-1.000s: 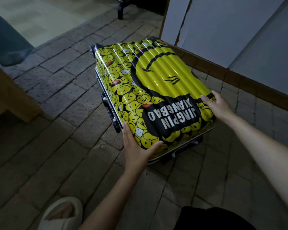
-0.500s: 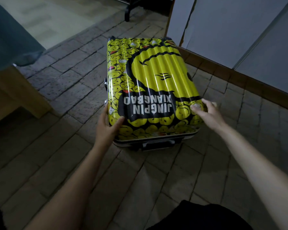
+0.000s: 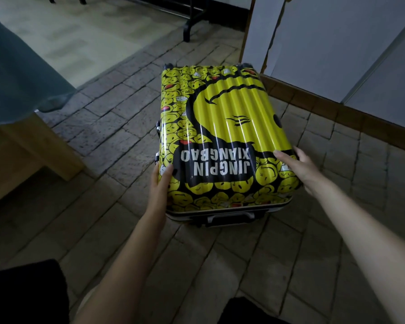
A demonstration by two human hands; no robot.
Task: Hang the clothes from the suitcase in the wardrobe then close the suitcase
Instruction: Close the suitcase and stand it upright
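While the suitcase point(image 3: 222, 136) lies closed (flat), both hands' fingers point(image 3: 282, 155) clasp its sides.

The one camera sits up on the person's head and looks forward and down, close over both arms, so the floor point(image 3: 103, 174) spreads out wide past the fingers point(image 3: 281, 154) and the white wall point(image 3: 337, 43) stands far beyond them at the top right.
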